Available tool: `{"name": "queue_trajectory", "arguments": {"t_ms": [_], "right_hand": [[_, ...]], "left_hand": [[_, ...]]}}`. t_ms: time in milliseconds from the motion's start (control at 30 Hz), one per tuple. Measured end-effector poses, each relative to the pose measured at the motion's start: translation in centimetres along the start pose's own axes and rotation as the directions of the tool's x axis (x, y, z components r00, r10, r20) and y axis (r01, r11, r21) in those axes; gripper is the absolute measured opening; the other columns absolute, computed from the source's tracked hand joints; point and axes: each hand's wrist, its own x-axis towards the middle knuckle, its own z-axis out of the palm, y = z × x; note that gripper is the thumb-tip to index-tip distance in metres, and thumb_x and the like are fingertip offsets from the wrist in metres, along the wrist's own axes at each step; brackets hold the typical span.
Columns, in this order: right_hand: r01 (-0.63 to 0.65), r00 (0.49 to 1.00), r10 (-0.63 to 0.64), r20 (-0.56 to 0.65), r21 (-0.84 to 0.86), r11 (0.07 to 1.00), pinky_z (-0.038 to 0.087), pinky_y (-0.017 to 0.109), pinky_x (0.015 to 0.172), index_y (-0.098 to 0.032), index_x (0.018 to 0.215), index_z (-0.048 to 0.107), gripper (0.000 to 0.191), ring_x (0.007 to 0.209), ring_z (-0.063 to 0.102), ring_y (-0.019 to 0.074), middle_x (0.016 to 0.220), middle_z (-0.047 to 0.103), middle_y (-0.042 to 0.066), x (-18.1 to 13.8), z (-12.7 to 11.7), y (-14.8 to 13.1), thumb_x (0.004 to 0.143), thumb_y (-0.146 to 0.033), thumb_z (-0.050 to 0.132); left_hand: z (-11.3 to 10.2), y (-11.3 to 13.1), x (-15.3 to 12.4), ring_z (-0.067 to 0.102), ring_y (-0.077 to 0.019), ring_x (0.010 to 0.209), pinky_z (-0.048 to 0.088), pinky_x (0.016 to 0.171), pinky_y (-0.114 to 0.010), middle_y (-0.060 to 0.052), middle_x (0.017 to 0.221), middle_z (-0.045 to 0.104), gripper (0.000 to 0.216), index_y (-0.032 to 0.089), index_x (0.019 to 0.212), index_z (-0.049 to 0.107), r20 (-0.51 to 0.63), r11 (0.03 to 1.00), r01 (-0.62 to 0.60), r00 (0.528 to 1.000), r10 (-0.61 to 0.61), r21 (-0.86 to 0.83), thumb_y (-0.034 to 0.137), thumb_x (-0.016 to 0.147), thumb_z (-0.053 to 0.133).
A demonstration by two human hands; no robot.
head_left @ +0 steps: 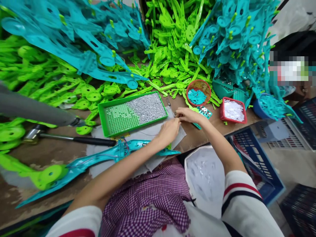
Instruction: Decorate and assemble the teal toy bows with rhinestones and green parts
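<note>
My left hand (pixel 169 131) and my right hand (pixel 188 115) meet at the fingertips over the bench. Both are closed in a pinch; whatever they hold is too small or hidden. A thin metal-tipped tool (pixel 169 103) lies just beyond them. Beside my right hand is a green circuit board (pixel 205 112) with round pale spots. Under my left forearm stretches a long turquoise plastic part (pixel 98 155) with thin wires and a lime green round piece (pixel 52 174) at its far left. The green perforated tray (pixel 118 118) behind my left hand holds many small silvery screws.
A hammer (pixel 81 139) lies left of the tray. An orange basket (pixel 198 86) holds turquoise pieces; a red basket (pixel 243 116) holds white ones. Piles of lime parts (pixel 172 42) and turquoise parts (pixel 237 36) rise behind. Blue crates (pixel 259 164) stand at right.
</note>
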Motion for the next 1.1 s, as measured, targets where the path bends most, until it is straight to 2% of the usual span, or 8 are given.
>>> {"name": "queue_trajectory", "arguments": {"t_ms": [167,300,533,633,733,833,933,1100], "right_hand": [[-0.001,1.0,0.002,-0.006,0.017,1.0,0.039,0.026,0.074,-0.018,0.084,0.061,0.007,0.08,0.055,0.0159,0.086,0.06,0.0,0.1,0.0,0.1,0.086,-0.015,0.068],[-0.002,1.0,0.002,-0.012,0.014,1.0,0.038,0.025,0.073,-0.018,0.084,0.062,0.01,0.08,0.055,0.0156,0.086,0.059,0.0,0.2,0.0,0.2,0.084,-0.014,0.07],[-0.028,1.0,0.028,-0.013,-0.033,0.999,0.039,0.026,0.075,-0.019,0.085,0.061,0.011,0.083,0.056,0.0167,0.09,0.061,0.001,0.2,0.1,-0.2,0.084,-0.014,0.071],[-0.024,1.0,0.024,-0.013,-0.043,0.999,0.04,0.027,0.078,-0.019,0.085,0.061,0.009,0.087,0.058,0.0177,0.093,0.062,0.002,0.0,0.0,-0.4,0.085,-0.015,0.069],[-0.021,1.0,0.02,-0.015,-0.055,0.998,0.04,0.028,0.078,-0.019,0.083,0.061,0.009,0.087,0.058,0.018,0.092,0.061,0.002,0.0,0.0,-0.6,0.085,-0.015,0.069],[-0.017,1.0,0.016,-0.012,-0.072,0.997,0.039,0.028,0.077,-0.019,0.084,0.062,0.009,0.086,0.057,0.0181,0.092,0.061,0.002,0.0,0.1,-0.4,0.085,-0.015,0.07],[-0.011,1.0,0.009,-0.019,-0.087,0.996,0.039,0.028,0.078,-0.018,0.087,0.063,0.008,0.087,0.057,0.0185,0.092,0.062,0.002,0.1,0.2,-0.1,0.085,-0.016,0.07],[-0.006,1.0,0.005,-0.01,-0.098,0.995,0.039,0.027,0.077,-0.017,0.088,0.062,0.007,0.087,0.057,0.0183,0.092,0.06,0.003,0.1,0.3,0.0,0.087,-0.017,0.069]], "left_hand": [[0.8,1.9,-0.7,0.07,-0.0296,0.099,0.054,0.086,-0.043,-0.024,0.115,0.064,0.038,0.005,0.123,0.056,0.169,0.984,-0.083,0.984,0.056,0.158,0.006,0.099,0.027],[0.6,1.2,-2.0,0.069,-0.028,0.096,0.055,0.085,-0.043,-0.023,0.114,0.062,0.039,0.006,0.119,0.059,0.145,0.977,-0.098,0.987,0.071,0.189,0.008,0.099,0.027],[0.2,-3.5,-2.7,0.065,-0.0234,0.098,0.052,0.091,-0.037,-0.013,0.112,0.061,0.044,0.016,0.134,0.062,0.063,0.988,-0.131,0.989,0.136,-0.077,0.023,0.102,0.033],[0.0,-4.7,-2.3,0.066,-0.0243,0.102,0.051,0.095,-0.037,-0.012,0.107,0.068,0.041,0.015,0.132,0.065,0.077,0.967,-0.126,0.986,0.146,-0.221,0.024,0.1,0.041],[-0.2,-5.1,-2.3,0.067,-0.0246,0.106,0.05,0.098,-0.039,-0.012,0.114,0.072,0.037,0.014,0.124,0.069,0.043,0.931,-0.112,0.99,0.135,-0.348,0.024,0.098,0.043],[-0.3,-5.3,-2.4,0.069,-0.0232,0.106,0.052,0.098,-0.039,-0.01,0.114,0.075,0.034,0.016,0.118,0.07,0.031,0.86,-0.083,0.993,0.114,-0.503,0.024,0.098,0.045],[-0.3,-5.6,-2.5,0.073,-0.0239,0.103,0.055,0.094,-0.04,-0.012,0.107,0.078,0.037,0.014,0.127,0.065,0.032,0.717,0.006,0.999,0.023,-0.697,0.031,0.095,0.055],[0.1,-6.2,-1.9,0.075,-0.0241,0.093,0.058,0.086,-0.038,-0.014,0.099,0.079,0.051,0.01,0.12,0.066,0.168,0.51,0.17,0.984,-0.051,-0.843,0.037,0.079,0.077]]}}
